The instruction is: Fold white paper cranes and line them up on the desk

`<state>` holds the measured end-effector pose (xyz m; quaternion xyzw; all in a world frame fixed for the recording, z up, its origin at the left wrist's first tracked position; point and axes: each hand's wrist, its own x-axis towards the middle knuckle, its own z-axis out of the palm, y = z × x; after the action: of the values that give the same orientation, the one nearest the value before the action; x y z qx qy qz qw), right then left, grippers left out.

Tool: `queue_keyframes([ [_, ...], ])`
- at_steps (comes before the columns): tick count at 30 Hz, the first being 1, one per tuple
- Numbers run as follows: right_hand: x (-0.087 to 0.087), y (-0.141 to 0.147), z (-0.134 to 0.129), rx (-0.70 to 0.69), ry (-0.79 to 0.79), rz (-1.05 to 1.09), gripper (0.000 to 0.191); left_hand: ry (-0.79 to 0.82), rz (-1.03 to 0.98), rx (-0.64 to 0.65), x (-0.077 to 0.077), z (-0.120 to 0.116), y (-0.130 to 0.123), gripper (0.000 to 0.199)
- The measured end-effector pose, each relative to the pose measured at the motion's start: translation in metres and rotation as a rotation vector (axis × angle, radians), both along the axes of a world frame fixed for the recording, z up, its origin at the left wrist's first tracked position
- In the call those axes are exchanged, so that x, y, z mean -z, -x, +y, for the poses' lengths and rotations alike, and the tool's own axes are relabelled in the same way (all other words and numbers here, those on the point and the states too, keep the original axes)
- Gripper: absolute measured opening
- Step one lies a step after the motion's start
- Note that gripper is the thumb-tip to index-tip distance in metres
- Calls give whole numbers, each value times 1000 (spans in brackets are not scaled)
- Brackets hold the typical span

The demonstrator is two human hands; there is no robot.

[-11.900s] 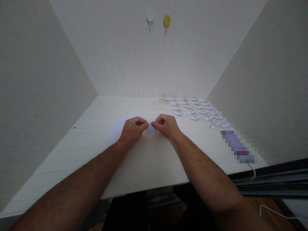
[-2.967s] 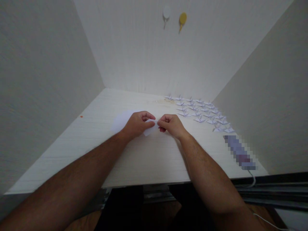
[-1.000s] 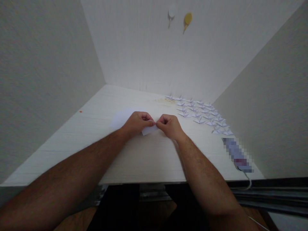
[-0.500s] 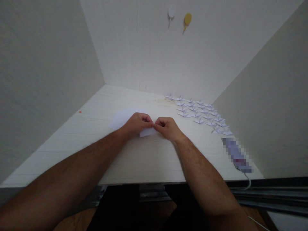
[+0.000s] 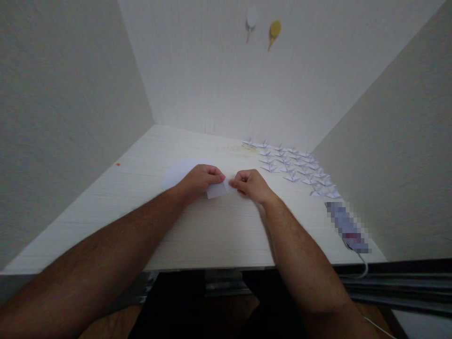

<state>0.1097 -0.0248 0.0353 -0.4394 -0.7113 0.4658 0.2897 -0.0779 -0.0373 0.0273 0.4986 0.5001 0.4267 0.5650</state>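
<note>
Between my hands is a small piece of white paper [image 5: 216,190] with a crease or edge near its right part. My left hand [image 5: 206,178] pinches its upper edge between thumb and fingers. At the paper's right side, my right hand [image 5: 246,182] has its thumb and fingertips closed on it. More white paper [image 5: 178,170] lies flat on the table, partly hidden behind my left hand and wrist.
Several rows of folded white paper cranes [image 5: 292,177] stand at the back right of the white table [image 5: 219,240]. A blurred-out device [image 5: 348,227] with a white cable lies near the right edge. White [image 5: 251,19] and yellow hooks [image 5: 275,29] hang on the back wall.
My right hand has moved a little to the right, apart from my left fingertips. More of the small paper shows between the hands. My left hand has hardly moved.
</note>
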Motion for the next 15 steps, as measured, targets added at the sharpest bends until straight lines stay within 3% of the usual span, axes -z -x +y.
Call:
queue_keyframes([
  [15,-7,-8,-1,-124,-20,-97,45,34,-113,24,-7,-3,6,18],
])
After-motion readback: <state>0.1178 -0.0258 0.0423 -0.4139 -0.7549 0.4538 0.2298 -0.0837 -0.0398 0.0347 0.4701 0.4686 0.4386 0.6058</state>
